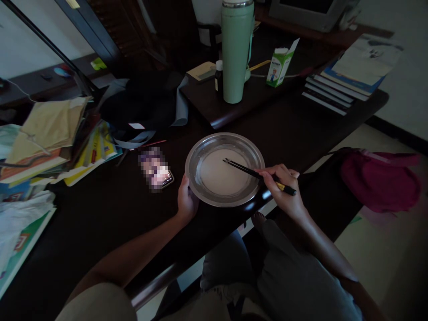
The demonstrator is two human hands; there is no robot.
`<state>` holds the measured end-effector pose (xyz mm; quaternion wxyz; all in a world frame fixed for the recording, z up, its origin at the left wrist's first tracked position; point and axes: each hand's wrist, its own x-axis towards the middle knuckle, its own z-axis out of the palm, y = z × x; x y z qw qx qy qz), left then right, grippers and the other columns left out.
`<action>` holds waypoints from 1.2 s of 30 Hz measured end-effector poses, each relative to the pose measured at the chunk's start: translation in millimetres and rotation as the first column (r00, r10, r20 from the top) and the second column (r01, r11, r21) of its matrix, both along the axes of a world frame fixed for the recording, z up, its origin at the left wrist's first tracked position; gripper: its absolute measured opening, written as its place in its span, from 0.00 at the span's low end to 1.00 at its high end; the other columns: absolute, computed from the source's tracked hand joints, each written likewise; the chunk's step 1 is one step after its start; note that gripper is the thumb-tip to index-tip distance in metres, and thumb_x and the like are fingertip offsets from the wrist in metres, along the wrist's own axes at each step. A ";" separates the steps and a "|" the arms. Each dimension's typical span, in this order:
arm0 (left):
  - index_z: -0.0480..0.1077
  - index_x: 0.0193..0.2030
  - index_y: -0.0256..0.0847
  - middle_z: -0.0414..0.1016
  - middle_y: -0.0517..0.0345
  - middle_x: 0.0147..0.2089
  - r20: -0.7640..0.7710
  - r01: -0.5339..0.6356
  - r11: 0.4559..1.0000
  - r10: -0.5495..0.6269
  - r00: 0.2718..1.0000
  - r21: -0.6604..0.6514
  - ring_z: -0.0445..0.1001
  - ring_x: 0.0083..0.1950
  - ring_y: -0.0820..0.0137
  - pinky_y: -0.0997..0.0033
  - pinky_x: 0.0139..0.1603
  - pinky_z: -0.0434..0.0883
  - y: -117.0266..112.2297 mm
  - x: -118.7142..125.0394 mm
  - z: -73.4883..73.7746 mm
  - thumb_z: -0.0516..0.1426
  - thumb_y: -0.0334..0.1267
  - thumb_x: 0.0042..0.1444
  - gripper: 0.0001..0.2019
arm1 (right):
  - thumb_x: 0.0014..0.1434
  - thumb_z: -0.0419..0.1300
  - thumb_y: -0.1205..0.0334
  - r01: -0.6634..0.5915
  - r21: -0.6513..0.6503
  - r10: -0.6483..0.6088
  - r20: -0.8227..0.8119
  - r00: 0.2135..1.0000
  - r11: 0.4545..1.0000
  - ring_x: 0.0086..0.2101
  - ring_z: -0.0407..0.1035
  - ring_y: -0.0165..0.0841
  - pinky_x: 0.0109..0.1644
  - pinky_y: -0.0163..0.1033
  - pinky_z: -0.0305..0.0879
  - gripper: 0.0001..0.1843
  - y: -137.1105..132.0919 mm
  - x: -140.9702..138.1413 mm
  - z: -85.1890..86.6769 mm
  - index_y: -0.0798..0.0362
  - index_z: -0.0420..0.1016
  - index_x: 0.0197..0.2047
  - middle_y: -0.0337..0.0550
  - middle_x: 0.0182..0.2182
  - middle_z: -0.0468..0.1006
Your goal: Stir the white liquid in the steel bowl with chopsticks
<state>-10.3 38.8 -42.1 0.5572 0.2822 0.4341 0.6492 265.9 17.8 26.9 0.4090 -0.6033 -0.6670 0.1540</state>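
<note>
A round metal plate holding a whitish liquid sits on the dark desk near its front edge. My left hand is closed on the plate's near-left rim. My right hand pinches a pair of dark chopsticks at the plate's right side. Their tips point left over the middle of the liquid.
A phone lies left of the plate. A tall green flask and a small carton stand on a raised shelf behind. Stacked books are at far right, piled papers at left, a pink bag beside my knee.
</note>
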 end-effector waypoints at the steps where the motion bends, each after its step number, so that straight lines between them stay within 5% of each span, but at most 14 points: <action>1: 0.83 0.50 0.46 0.87 0.52 0.54 0.002 0.001 1.000 -0.001 1.000 0.003 0.82 0.62 0.52 0.51 0.67 0.77 -0.4 -1.4 0.9 0.65 0.57 0.62 0.19 | 0.74 0.59 0.51 0.015 0.002 -0.015 0.000 1.000 1.000 0.40 0.79 0.41 0.52 0.54 0.58 0.15 -1.7 1.2 3.0 0.44 0.80 0.36 0.38 0.38 0.90; 7: 0.81 0.52 0.46 0.86 0.51 0.55 -0.004 0.014 1.000 -0.014 1.000 0.007 0.81 0.66 0.50 0.47 0.68 0.76 0.9 -6.2 -1.0 0.62 0.56 0.64 0.19 | 0.74 0.59 0.50 0.034 -0.036 -0.034 0.003 0.999 0.999 0.35 0.78 0.39 0.51 0.53 0.61 0.17 -18.0 15.0 26.8 0.44 0.81 0.34 0.38 0.36 0.89; 12: 0.81 0.53 0.46 0.87 0.53 0.54 0.007 0.012 1.000 -0.012 1.000 0.006 0.81 0.66 0.48 0.47 0.68 0.76 4.7 -5.0 -5.0 0.64 0.56 0.64 0.19 | 0.75 0.60 0.48 -0.101 -0.135 0.097 -0.033 0.995 0.986 0.36 0.80 0.40 0.47 0.52 0.64 0.18 -26.5 22.7 42.4 0.42 0.84 0.35 0.38 0.36 0.90; 20: 0.82 0.52 0.46 0.87 0.53 0.54 0.011 -0.011 1.000 0.011 1.000 -0.008 0.83 0.60 0.54 0.51 0.66 0.77 3.1 -3.6 2.0 0.64 0.56 0.63 0.19 | 0.75 0.60 0.48 -0.232 -0.124 0.221 -0.094 0.971 0.965 0.37 0.79 0.39 0.50 0.54 0.62 0.16 -11.8 -0.4 22.8 0.41 0.85 0.39 0.38 0.37 0.90; 29: 0.81 0.52 0.46 0.87 0.53 0.53 -0.014 -0.001 1.000 0.001 1.000 -0.016 0.82 0.61 0.53 0.50 0.67 0.76 0.4 -0.6 -1.8 0.63 0.56 0.64 0.19 | 0.74 0.59 0.48 -0.087 -0.037 0.084 -0.073 0.994 0.996 0.41 0.79 0.42 0.55 0.57 0.61 0.16 4.2 -9.4 -3.4 0.41 0.82 0.37 0.38 0.40 0.91; 36: 0.82 0.52 0.46 0.86 0.51 0.56 -0.011 0.006 1.000 -0.006 1.000 -0.005 0.81 0.64 0.52 0.50 0.67 0.77 0.6 -5.9 -1.5 0.62 0.55 0.64 0.18 | 0.73 0.60 0.49 0.059 0.006 -0.059 -0.011 0.998 0.998 0.36 0.78 0.40 0.51 0.55 0.60 0.17 -6.7 7.0 16.6 0.43 0.82 0.34 0.38 0.34 0.88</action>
